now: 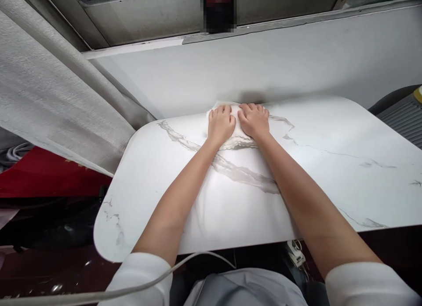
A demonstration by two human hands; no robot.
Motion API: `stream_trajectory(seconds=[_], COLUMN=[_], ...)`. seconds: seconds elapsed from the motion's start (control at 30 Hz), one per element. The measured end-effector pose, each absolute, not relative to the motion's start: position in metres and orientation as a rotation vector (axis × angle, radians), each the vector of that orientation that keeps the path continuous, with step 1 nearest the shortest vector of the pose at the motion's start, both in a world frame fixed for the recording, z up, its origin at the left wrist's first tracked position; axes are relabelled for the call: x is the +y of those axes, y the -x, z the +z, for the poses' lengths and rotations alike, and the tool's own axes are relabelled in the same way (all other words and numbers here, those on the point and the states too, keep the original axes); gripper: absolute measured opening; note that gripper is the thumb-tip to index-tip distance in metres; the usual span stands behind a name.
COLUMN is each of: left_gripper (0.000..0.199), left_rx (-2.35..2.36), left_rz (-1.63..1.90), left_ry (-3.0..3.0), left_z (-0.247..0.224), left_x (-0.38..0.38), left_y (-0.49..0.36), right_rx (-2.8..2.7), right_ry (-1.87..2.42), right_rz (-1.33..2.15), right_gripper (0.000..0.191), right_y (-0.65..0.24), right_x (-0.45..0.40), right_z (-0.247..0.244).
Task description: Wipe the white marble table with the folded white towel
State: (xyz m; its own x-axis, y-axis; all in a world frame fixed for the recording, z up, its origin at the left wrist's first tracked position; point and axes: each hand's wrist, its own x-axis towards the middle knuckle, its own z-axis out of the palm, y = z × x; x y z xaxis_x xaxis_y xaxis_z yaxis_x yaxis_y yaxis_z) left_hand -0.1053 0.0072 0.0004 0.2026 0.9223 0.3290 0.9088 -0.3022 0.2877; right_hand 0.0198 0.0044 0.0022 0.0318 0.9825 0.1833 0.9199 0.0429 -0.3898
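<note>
A white, frilly-edged folded cloth (239, 142) lies near the far edge of the white marble-patterned table (138, 178). My left hand (221, 123) rests on the cloth's left part, palm down, its fingers bent over the far side. Close beside it, my right hand (254, 120) presses on the right part of the cloth in the same way. The two thumbs point toward each other with a small gap between them. Both sets of fingertips are partly out of sight at the cloth's far side.
Behind the table stands a pale wall panel (280, 73). A grey-white curtain (59, 77) hangs at the left, above a red cloth (56, 174). A pale cable (148, 283) crosses in front of my body. Something grey and ribbed (407, 119) is at the right.
</note>
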Motion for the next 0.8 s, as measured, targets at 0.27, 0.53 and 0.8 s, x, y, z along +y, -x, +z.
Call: stream_trajectory(seconds=[0.27,0.53,0.8], left_gripper=[0.029,0.028,0.027], left_rx=[1.887,1.895,1.891], left_rz=[0.738,0.719,0.712], left_ry=[-2.376,-2.367,-2.398], left_z=[0.000,0.003,0.001], left_x=[0.036,0.049,0.031], left_y=[0.111,0.120,0.137], right_rx=[-1.972,-1.937,-2.027], right_ry=[1.933,1.999,1.967], right_rz=[0.103,-0.049,0.026], right_gripper=[0.051,0.050,0.055], right_y=[-0.010,0.007,0.019], right_x=[0.037,0.048,0.025], right_z=[0.000,-0.001,-0.002])
